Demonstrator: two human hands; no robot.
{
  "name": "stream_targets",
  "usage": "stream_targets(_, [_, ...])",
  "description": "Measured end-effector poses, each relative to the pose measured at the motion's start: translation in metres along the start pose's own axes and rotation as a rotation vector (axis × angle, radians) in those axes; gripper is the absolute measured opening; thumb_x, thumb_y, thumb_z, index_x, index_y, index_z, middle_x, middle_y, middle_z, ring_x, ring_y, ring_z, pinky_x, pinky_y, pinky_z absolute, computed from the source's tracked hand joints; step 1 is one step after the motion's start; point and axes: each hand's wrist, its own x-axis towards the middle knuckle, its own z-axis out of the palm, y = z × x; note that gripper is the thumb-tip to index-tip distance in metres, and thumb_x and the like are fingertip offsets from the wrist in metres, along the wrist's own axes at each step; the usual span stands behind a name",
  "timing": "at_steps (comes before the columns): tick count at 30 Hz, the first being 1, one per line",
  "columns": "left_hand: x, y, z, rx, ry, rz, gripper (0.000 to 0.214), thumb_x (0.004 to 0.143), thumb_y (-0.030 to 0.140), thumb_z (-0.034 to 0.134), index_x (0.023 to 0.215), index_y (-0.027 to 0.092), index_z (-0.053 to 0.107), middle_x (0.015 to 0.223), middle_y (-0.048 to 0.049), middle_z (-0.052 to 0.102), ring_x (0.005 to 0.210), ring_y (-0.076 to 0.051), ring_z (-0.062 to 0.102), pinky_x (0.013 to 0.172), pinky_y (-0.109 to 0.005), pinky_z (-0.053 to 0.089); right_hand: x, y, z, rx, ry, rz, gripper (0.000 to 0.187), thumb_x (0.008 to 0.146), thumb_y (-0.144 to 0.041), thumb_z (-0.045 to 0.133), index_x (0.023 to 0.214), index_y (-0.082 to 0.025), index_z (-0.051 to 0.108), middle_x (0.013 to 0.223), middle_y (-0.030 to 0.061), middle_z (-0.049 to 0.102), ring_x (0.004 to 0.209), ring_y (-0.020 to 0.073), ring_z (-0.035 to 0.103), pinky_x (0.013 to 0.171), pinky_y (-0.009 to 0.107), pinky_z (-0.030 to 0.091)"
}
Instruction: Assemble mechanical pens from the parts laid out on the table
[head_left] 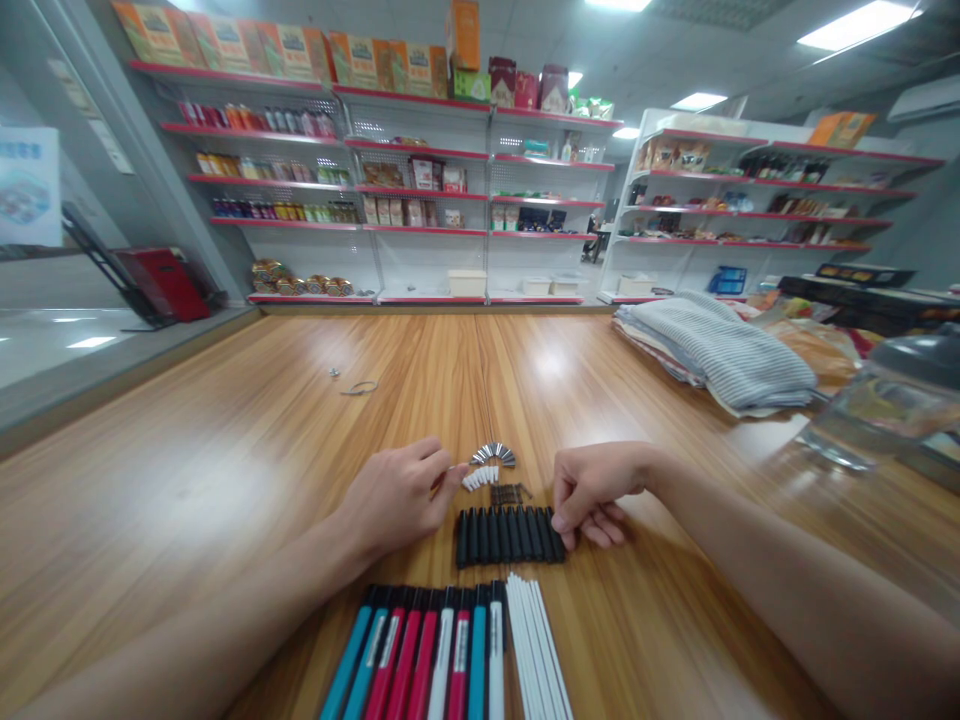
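Observation:
My left hand (397, 495) pinches a thin, small pale piece (453, 468) at its fingertips, close to a fan of silver metal pen clips (493, 455) and a cluster of small white plastic parts (480, 478). Just below lies a small heap of dark tiny parts (510, 494). My right hand (592, 495) rests with its fingertips against the end of a row of black pen barrels (510, 535). Nearer me lie coloured marker pens (420, 650) in teal, red and white, side by side, with a bundle of white tubes (536, 650) beside them.
All this lies on a wooden table (225, 450). A small wire loop (360, 388) lies farther out. Folded striped cloth (720, 350) and a glass container (885, 400) stand to the right. Stocked shelves (390, 200) line the far wall.

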Motion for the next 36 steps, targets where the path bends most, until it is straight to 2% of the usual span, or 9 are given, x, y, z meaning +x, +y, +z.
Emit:
stream_targets(11, [-0.001, -0.001, 0.002, -0.006, -0.027, -0.001, 0.036, 0.096, 0.037, 0.034, 0.071, 0.018, 0.053, 0.074, -0.0019, 0.053, 0.065, -0.014, 0.052, 0.056, -0.028, 0.032, -0.002, 0.004, -0.007, 0.002, 0.012, -0.019, 0.033, 0.078, -0.041, 0.065, 0.084, -0.008, 0.069, 0.058, 0.0013, 0.065, 0.042, 0.0087, 0.06, 0.032, 0.013, 0.036])
stream_targets(14, [-0.001, -0.001, 0.003, -0.006, -0.014, 0.007, 0.036, 0.096, 0.037, 0.035, 0.072, 0.018, 0.054, 0.074, -0.0018, 0.053, 0.064, -0.014, 0.051, 0.055, -0.027, 0.031, 0.006, 0.007, -0.004, 0.062, 0.31, -0.165, 0.032, 0.079, -0.042, 0.062, 0.081, -0.01, 0.066, 0.05, -0.0037, 0.056, 0.034, 0.0063, 0.048, 0.03, 0.015, 0.031])
stream_targets(17, [-0.001, 0.001, 0.003, 0.006, 0.004, 0.03, 0.036, 0.096, 0.039, 0.036, 0.072, 0.018, 0.054, 0.074, -0.0012, 0.053, 0.062, -0.013, 0.05, 0.054, -0.027, 0.03, 0.024, 0.008, 0.004, 0.104, 0.869, -0.445, 0.032, 0.084, -0.044, 0.055, 0.077, -0.013, 0.063, 0.042, -0.0088, 0.037, 0.033, 0.0047, 0.032, 0.033, 0.018, 0.023])
stream_targets(19, [-0.001, 0.002, 0.003, 0.015, 0.015, 0.043, 0.037, 0.096, 0.04, 0.037, 0.071, 0.019, 0.053, 0.073, -0.0007, 0.052, 0.061, -0.012, 0.049, 0.053, -0.027, 0.029, 0.036, 0.005, 0.012, -0.011, 1.193, -0.61, 0.032, 0.084, -0.042, 0.056, 0.073, -0.013, 0.064, 0.05, -0.0051, 0.044, 0.043, 0.0055, 0.037, 0.04, 0.019, 0.027])
stream_targets(23, [-0.003, 0.005, 0.003, 0.016, 0.028, 0.071, 0.036, 0.096, 0.04, 0.037, 0.071, 0.019, 0.053, 0.072, -0.0003, 0.051, 0.059, -0.012, 0.048, 0.053, -0.028, 0.028, 0.049, -0.002, 0.025, -0.213, 1.321, -0.67, 0.028, 0.086, -0.04, 0.054, 0.078, -0.015, 0.065, 0.058, -0.0025, 0.049, 0.051, 0.0083, 0.041, 0.047, 0.022, 0.03])
stream_targets(27, [-0.003, 0.005, 0.003, 0.004, 0.027, 0.079, 0.036, 0.096, 0.04, 0.037, 0.071, 0.019, 0.052, 0.072, -0.0004, 0.05, 0.059, -0.012, 0.047, 0.052, -0.027, 0.027, 0.039, -0.005, 0.02, -0.33, 1.491, -0.492, 0.026, 0.086, -0.037, 0.051, 0.08, -0.015, 0.064, 0.054, -0.0032, 0.049, 0.05, 0.0091, 0.043, 0.051, 0.022, 0.032])
stream_targets(30, [-0.003, 0.003, 0.002, -0.001, 0.028, 0.075, 0.036, 0.096, 0.04, 0.037, 0.07, 0.019, 0.052, 0.072, -0.0003, 0.051, 0.059, -0.012, 0.046, 0.052, -0.027, 0.027, 0.016, -0.007, 0.006, -0.465, 1.421, -0.227, 0.033, 0.082, -0.041, 0.053, 0.065, -0.014, 0.062, 0.055, 0.0001, 0.054, 0.053, 0.0108, 0.049, 0.051, 0.023, 0.032])
stream_targets(33, [-0.003, 0.003, 0.002, -0.006, 0.033, 0.074, 0.036, 0.096, 0.04, 0.038, 0.07, 0.019, 0.052, 0.072, -0.0004, 0.051, 0.059, -0.012, 0.046, 0.052, -0.027, 0.027, -0.013, -0.013, -0.001, -0.464, 1.006, 0.121, 0.047, 0.078, -0.055, 0.054, 0.057, -0.014, 0.063, 0.049, 0.0031, 0.058, 0.044, 0.0126, 0.052, 0.046, 0.024, 0.033])
stream_targets(36, [-0.003, 0.003, 0.001, -0.013, 0.035, 0.076, 0.037, 0.096, 0.04, 0.037, 0.07, 0.018, 0.053, 0.072, -0.0008, 0.051, 0.059, -0.011, 0.046, 0.051, -0.026, 0.026, -0.032, -0.018, 0.002, -0.472, 0.603, 0.248, 0.039, 0.073, -0.049, 0.06, 0.057, -0.013, 0.065, 0.052, 0.0047, 0.064, 0.048, 0.0138, 0.059, 0.048, 0.023, 0.037])
